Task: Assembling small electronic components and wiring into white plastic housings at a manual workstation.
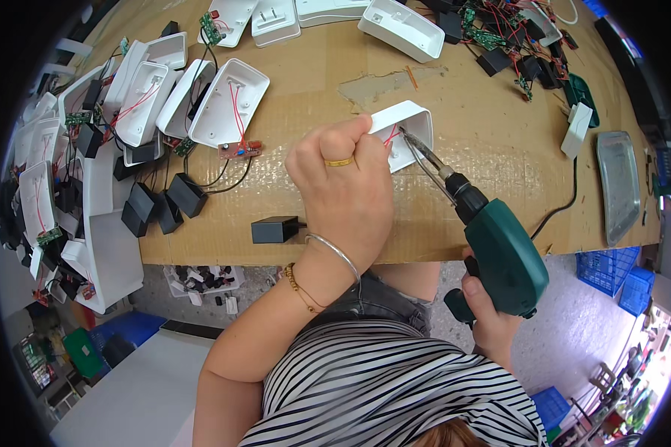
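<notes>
My left hand (350, 175), with a ring on one finger, is closed around the left end of a white plastic housing (400, 112), tilted open toward the right. Inside it, red wires (392, 134) show near the wall; the far end of these wires is hidden by my hand. A green soldering gun (507, 253) is held by its handle in my right hand (488, 316). Its metal tip reaches into the housing by the wires, and a thin feed tube runs beside the tip. Below my left wrist sits a black box (274, 229) with a cable.
Cardboard (499, 171) covers the table. White housings (231, 104) with wires, circuit boards and black boxes crowd the left. A wire-and-board heap (499, 37) lies far right. A metal tray (619, 186) and a white block (576, 130) on a black cord are at the right.
</notes>
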`<state>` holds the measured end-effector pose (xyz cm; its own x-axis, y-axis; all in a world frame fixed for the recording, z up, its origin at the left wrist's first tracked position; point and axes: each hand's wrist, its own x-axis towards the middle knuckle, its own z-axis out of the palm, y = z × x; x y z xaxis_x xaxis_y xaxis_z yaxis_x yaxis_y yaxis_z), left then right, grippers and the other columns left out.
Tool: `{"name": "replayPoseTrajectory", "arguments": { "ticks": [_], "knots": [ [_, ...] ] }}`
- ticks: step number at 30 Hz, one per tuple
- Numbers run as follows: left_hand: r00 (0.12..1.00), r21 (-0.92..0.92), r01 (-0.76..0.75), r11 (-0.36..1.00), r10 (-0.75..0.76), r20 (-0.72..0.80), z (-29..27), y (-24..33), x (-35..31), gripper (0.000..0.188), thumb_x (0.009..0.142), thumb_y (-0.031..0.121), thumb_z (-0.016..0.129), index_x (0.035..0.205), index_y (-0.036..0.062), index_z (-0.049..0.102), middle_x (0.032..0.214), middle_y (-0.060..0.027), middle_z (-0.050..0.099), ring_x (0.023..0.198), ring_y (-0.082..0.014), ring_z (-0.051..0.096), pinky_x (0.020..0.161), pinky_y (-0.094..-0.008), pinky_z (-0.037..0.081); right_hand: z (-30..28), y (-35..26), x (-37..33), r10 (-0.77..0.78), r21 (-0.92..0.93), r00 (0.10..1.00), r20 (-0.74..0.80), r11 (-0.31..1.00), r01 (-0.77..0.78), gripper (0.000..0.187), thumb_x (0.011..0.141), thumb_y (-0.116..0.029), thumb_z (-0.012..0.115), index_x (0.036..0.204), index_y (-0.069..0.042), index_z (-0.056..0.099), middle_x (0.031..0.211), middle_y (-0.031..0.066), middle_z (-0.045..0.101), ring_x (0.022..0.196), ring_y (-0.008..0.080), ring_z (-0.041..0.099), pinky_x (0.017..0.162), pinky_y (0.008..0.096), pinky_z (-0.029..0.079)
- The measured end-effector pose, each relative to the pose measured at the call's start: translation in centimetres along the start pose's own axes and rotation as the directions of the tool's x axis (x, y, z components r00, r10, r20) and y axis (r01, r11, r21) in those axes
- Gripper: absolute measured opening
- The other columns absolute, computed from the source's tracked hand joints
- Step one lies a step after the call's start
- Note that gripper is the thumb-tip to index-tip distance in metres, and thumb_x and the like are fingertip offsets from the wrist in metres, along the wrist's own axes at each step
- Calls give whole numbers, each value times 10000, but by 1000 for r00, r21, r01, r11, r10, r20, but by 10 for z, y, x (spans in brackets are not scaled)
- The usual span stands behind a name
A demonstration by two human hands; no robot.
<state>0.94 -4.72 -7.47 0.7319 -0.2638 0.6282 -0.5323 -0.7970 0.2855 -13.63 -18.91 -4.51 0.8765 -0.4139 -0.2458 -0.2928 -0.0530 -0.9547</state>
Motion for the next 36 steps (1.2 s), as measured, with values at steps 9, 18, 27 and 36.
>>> {"name": "replayPoseTrajectory", "arguments": {
  "ticks": [9, 18, 27, 36],
  "knots": [
    [1000, 7, 12, 1000, -12, 7, 0, 0, 0, 143, 709, 75, 602, 823, 36, 525, 1063, -71, 471, 979, -263, 395, 831, -416, 312, 3, -17, 7, 2, 122, 999, -52, 993, 4, 557, 678, -130, 679, 1176, 9, 473, 973, 113, 598, 807, 144, 558, 711, 258, 440],
    [999, -1, 28, 1000, -28, 23, -1, 0, 0, 147, 714, 81, 601, 828, 33, 522, 1060, -72, 470, 992, -264, 386, 843, -421, 304, 7, -25, 8, 40, 104, 992, -117, 994, -28, 598, 641, -177, 697, 1166, 11, 482, 920, 110, 610, 750, 132, 554, 667, 242, 431],
    [999, 10, 30, 1000, -30, 30, -2, 2, 0, 136, 718, 85, 597, 822, 34, 526, 1052, -68, 463, 988, -260, 390, 840, -421, 307, 4, -27, 7, 39, 93, 992, -118, 995, -28, 532, 648, -172, 687, 1119, 8, 516, 882, 95, 603, 734, 130, 548, 664, 245, 431],
    [999, 5, 33, 999, -33, 28, -1, 1, 0, 133, 717, 88, 600, 816, 38, 527, 1048, -61, 462, 988, -257, 391, 838, -415, 308, 6, -31, 6, 33, 45, 991, -130, 999, -27, 449, 672, -174, 699, 1052, 4, 540, 838, 81, 588, 751, 133, 536, 676, 260, 422]
  ]
}}
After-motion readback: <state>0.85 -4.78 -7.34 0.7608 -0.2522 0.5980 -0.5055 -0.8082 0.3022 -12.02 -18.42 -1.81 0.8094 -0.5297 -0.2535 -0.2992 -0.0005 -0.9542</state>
